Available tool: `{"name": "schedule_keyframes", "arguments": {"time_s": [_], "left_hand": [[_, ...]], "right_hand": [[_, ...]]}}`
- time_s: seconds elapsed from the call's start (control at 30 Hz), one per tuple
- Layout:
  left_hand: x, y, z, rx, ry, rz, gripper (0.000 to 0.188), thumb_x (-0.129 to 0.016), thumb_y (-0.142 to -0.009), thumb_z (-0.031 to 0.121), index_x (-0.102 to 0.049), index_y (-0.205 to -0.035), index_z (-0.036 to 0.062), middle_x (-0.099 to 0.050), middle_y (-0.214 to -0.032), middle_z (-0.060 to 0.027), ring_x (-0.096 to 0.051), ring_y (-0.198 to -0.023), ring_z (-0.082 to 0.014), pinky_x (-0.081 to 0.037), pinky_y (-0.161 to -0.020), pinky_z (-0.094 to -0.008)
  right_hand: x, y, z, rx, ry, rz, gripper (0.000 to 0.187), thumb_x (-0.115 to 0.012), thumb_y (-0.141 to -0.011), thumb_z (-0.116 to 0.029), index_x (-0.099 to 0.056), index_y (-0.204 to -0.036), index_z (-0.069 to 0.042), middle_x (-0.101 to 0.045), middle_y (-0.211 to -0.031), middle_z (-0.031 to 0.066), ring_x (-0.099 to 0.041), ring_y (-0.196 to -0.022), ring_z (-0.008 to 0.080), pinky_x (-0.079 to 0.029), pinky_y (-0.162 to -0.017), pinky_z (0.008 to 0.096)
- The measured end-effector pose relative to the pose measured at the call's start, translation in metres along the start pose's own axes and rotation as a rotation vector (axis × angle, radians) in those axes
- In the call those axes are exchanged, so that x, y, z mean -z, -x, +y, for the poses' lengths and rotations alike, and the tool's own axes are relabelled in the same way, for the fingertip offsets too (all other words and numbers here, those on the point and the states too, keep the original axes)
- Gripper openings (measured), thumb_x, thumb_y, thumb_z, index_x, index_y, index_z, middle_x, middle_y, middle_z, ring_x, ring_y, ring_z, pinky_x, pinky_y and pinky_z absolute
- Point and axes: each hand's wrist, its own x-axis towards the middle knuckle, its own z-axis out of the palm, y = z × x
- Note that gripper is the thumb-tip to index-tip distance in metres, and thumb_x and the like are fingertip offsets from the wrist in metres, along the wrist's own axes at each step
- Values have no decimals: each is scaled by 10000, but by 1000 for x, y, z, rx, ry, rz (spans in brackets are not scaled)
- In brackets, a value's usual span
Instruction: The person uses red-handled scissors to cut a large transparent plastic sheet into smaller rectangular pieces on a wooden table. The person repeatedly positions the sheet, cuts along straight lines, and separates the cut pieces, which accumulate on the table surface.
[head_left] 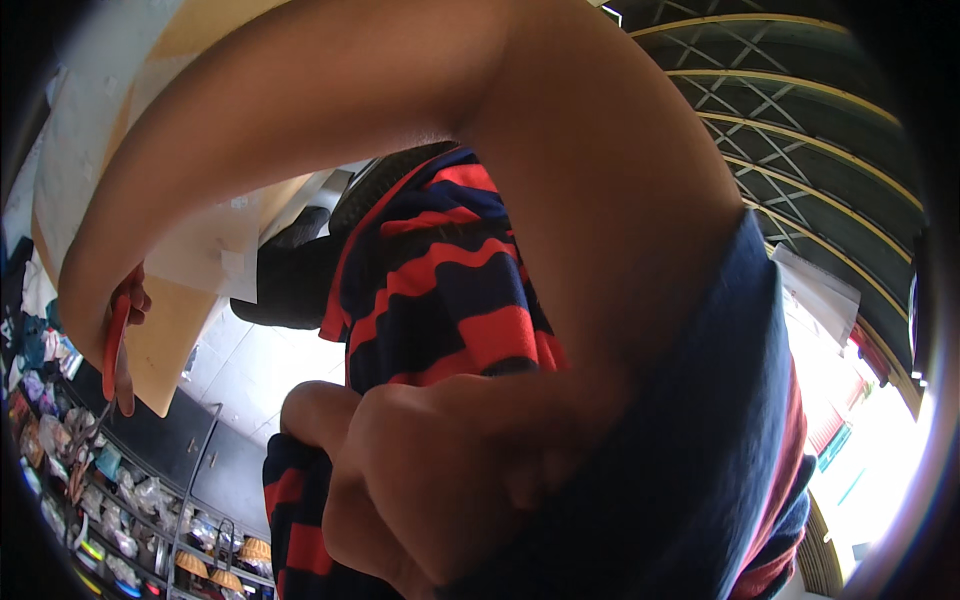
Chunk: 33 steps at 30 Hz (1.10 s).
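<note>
My right arm arches over the top of the view, with its hand (138, 297) at the left. That hand is closed around red-handled scissors (115, 345), whose blades point down and are mostly hard to see. Beside it lie a translucent sheet (232, 235) and a tan board-like surface (160, 365). Close to the camera, in shadow, my left hand (400, 475) is bent with its knuckles showing, against the navy sleeve (680, 430) of the right arm. Its fingertips are hidden, so what it grips cannot be made out.
Red-and-navy striped clothing (440, 290) and dark-clad legs (285, 275) fill the middle. Pale floor tiles (235, 365) show beyond. Shelves crowded with bagged goods and baskets (195, 565) stand at the lower left. A ribbed dark roof (790, 110) and a bright opening (880, 470) are at the right.
</note>
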Motion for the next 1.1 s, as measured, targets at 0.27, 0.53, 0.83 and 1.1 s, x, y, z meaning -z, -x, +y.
{"name": "schedule_keyframes", "arguments": {"time_s": [0.27,0.53,0.83,1.1], "left_hand": [[-38,-7,-34,-382,351,128,351,-700,-827,48,-532,-1134,21,-608,-1013,-94,-610,-906,-172,-475,-743,-268],[-39,-21,-45,-604,423,118,328,-675,-827,34,-554,-1131,12,-620,-1036,-101,-628,-897,-187,-485,-742,-263],[-16,-35,-37,-904,423,104,309,-647,-827,18,-580,-1129,3,-633,-1062,-110,-647,-887,-204,-496,-742,-259],[51,28,42,214,-941,262,176,-574,-938,52,-636,-1075,-40,-722,-989,-167,-733,-889,-256,-593,-727,-338]], "right_hand": [[-11,-37,-10,26,5,-80,885,-652,-590,-875,-674,-1132,-175,-569,-798,45,-545,-649,151,-413,-570,262],[-2,-46,-15,-17,49,-130,862,-656,-596,-870,-678,-1110,-179,-566,-763,36,-532,-621,148,-387,-528,262],[-9,-45,-4,-241,118,-204,999,-516,-625,-938,-649,-1190,-126,-607,-908,80,-585,-758,198,-450,-655,304],[-39,200,3,-22,-42,556,361,-594,-944,-424,-732,-990,-93,-658,-791,185,-646,-740,314,-484,-701,428]]}}
